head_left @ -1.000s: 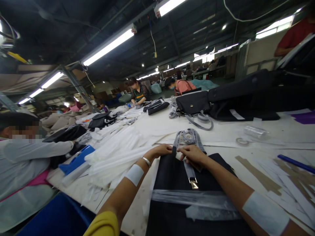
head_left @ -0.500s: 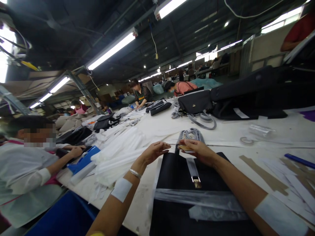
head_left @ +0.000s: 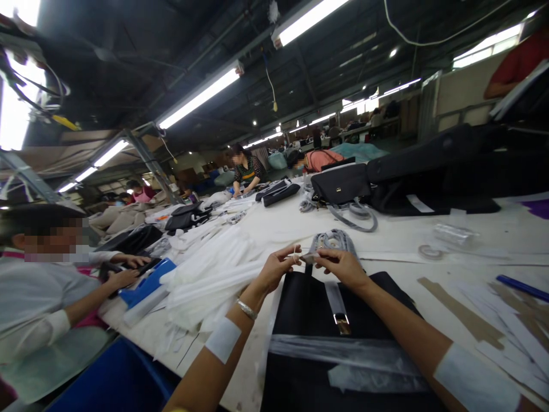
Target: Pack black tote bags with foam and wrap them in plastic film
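Observation:
A black bag lies flat on the table in front of me, with clear plastic film across its front. On it is a gold metal clasp at the end of a film-wrapped strip. Over the bag's top edge, my right hand pinches a small flat tag. My left hand faces it, fingertips pinched on a thin white string beside the tag. Just beyond my hands rests a coiled grey wrapped strap, partly hidden by them.
White wrapping sheets are heaped to the left, near a co-worker and a blue holder. At right lie brown paper strips, a blue pen and a tape roll. Another black bag stands farther back.
My left hand has moved closer to the right, its fingers now pinched on the string. The tag in my right hand has turned. The bag stays in place.

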### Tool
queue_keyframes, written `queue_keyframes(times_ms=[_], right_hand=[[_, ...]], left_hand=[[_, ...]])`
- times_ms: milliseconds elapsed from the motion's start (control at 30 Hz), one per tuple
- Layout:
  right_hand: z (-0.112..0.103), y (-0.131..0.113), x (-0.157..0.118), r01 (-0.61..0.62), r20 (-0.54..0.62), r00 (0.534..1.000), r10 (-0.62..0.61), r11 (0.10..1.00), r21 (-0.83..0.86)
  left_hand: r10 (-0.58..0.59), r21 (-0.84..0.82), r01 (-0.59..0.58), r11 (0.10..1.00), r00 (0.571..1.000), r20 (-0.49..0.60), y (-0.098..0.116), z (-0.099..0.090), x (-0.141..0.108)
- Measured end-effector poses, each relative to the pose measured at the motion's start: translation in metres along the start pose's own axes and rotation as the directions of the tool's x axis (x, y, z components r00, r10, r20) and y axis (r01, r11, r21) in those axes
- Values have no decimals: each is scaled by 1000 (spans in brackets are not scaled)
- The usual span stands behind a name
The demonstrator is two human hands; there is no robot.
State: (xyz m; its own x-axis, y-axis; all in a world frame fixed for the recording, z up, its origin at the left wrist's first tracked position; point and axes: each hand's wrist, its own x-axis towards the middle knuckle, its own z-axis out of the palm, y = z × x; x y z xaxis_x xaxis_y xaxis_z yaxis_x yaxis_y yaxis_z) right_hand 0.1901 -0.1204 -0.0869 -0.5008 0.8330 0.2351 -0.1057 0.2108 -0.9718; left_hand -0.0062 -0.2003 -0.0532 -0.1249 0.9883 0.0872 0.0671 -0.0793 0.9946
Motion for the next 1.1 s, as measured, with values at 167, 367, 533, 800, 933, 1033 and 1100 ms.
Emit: queue_keyframes(times_ms=[167, 367, 533, 800, 933, 1033, 1100], right_hand=[[1, -6, -4, 106, -29, 993, -115, 968, -226], [2, -5, -5, 224, 1, 971, -238, 911, -347], [3, -12, -8, 134, 123, 986, -114, 977, -165], [3, -11, -8, -275, 177, 957, 232, 920, 280], [-1, 3, -2, -272, 34, 962, 271, 939, 209], [-2, 6, -2, -237, -46, 969, 241, 969, 72], [-1, 5, -4, -212, -37, 977, 210, 977, -36]], left_hand=[[62, 27, -63, 998, 998, 25, -1, 6, -1], [129, 104, -136, 985, 989, 71, 1, 22, 3], [295, 506, -297, 810, 952, 87, 9, 26, 0], [326, 734, -382, 562, 918, 227, 20, 22, -18], [294, 596, -212, 775, 955, -43, 12, 3, -22], [154, 350, -71, 934, 964, -216, 0, -14, -28], [68, 168, -25, 985, 965, -254, -7, -22, -33]])
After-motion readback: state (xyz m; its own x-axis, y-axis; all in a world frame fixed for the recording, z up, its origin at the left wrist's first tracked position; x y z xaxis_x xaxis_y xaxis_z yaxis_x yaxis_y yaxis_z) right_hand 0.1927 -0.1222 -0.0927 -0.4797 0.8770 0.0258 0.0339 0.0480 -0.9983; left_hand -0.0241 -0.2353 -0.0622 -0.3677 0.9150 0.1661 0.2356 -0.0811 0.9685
